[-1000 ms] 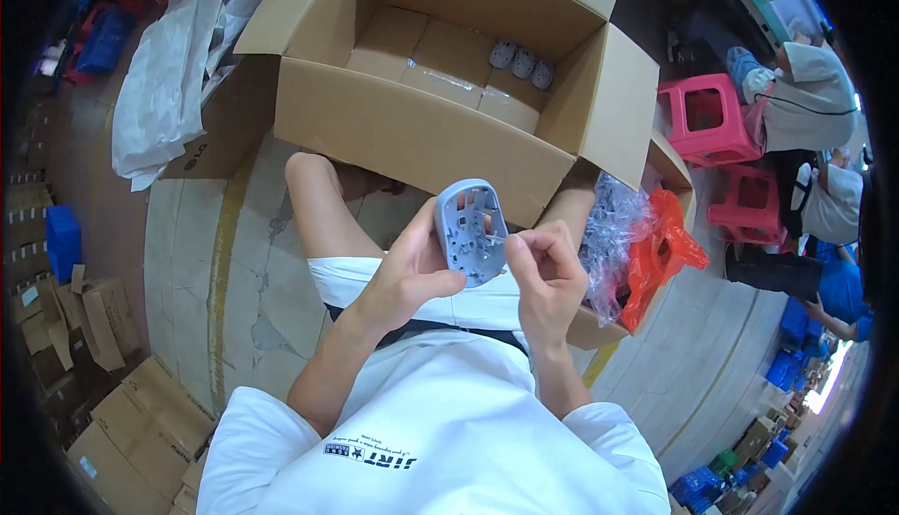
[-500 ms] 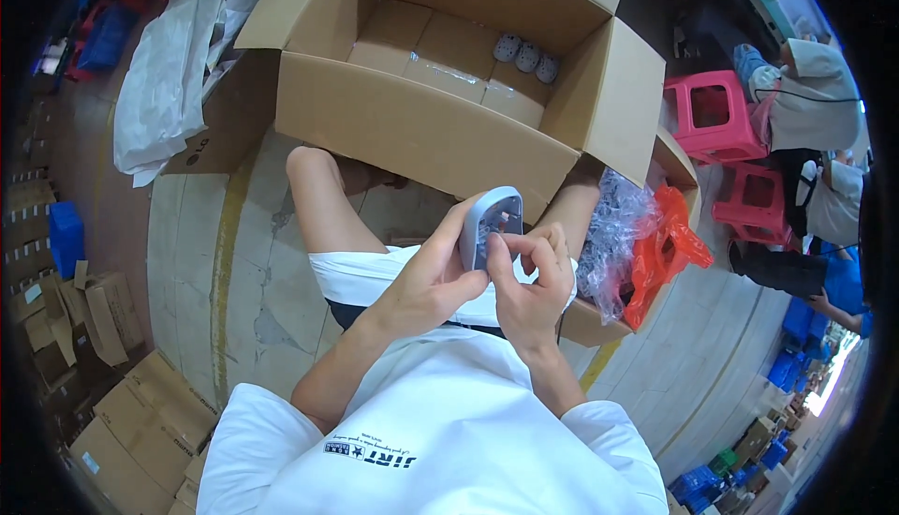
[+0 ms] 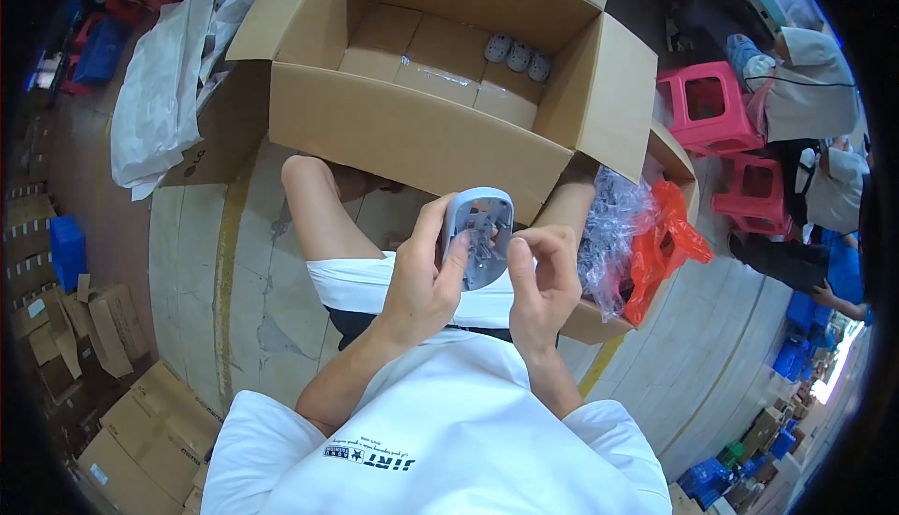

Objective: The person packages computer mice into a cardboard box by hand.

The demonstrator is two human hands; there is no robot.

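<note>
Over my lap, my left hand (image 3: pixel 426 276) grips a grey oval plastic housing (image 3: pixel 486 198) by its left side, thumb along the inner edge. The hollow side of the housing faces me and shows small moulded parts inside, too fine to make out. Just to its right is my right hand (image 3: pixel 545 276), thumb and forefinger brought together and the other fingers curled. Whether a small piece sits between those fingertips is hidden. Beyond my knees, three grey rounded pieces with dark holes (image 3: pixel 518 56) lie in a row inside the large open cardboard box (image 3: pixel 412 136).
By my right leg, a smaller carton (image 3: pixel 599 326) holds clear plastic bags (image 3: pixel 613 234) and a red plastic bag (image 3: pixel 663 248). Pink stools (image 3: pixel 710 108) and people stand at the right. White sheeting (image 3: pixel 159 94) drapes a carton at the left; flattened cardboard (image 3: pixel 150 431) lies lower left.
My right hand has come away from inside the housing to its right. The housing has turned so its hollow side shows more, and my left thumb now rests at its inner edge.
</note>
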